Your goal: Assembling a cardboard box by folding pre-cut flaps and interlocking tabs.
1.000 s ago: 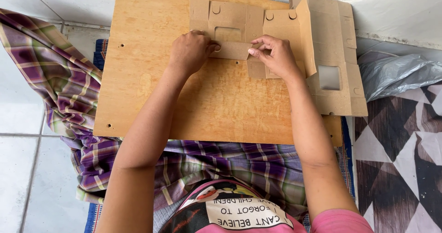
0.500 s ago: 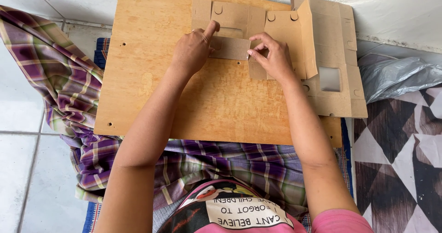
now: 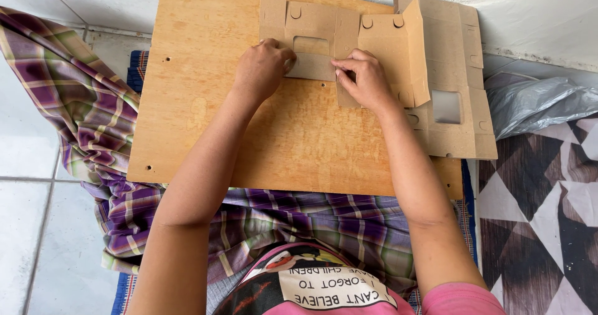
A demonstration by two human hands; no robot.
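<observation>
We press a flat brown cardboard cutout (image 3: 324, 38) on the wooden board (image 3: 261, 141), left hand (image 3: 261, 69) and right hand (image 3: 367, 78) each with fingers closed on its folded flap; more cardboard (image 3: 458, 72) stacked alongside.

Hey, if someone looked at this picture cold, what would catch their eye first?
Probably the two bare hands meeting at the top centre: the left hand and right hand press a flat brown cardboard cutout onto a wooden board. More cardboard blanks lie stacked at the board's right edge, and a purple plaid cloth spreads beneath on the left.

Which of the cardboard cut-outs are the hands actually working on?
The flat cardboard blank at the board's top centre, under both hands; the other stack of blanks lies untouched at the right edge.
</observation>
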